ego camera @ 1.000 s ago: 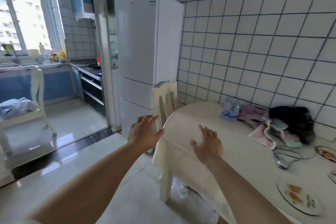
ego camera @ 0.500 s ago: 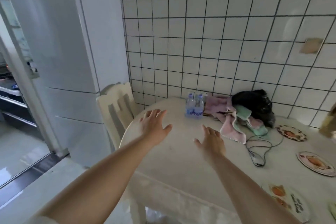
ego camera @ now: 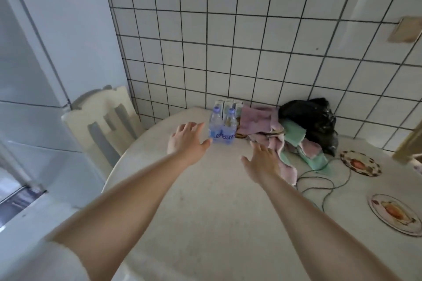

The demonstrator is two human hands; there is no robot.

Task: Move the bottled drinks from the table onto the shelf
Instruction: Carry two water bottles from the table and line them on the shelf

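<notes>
Our left hand (ego camera: 186, 140) and right hand (ego camera: 262, 162), both spread and empty, flank the bottle pack (ego camera: 222, 129) on the table (ego camera: 205, 212) near the wall; we'd grip low both sides, clear of the cloths (ego camera: 260, 118).

Pink and green cloths (ego camera: 262, 121) are lying bunched next to a black bag (ego camera: 312, 118), two patterned plates (ego camera: 359, 163) sitting nearby.

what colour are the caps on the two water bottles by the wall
Pale purple caps on the clear water bottles, above a blue label; seen in the head view, the only one.
</notes>
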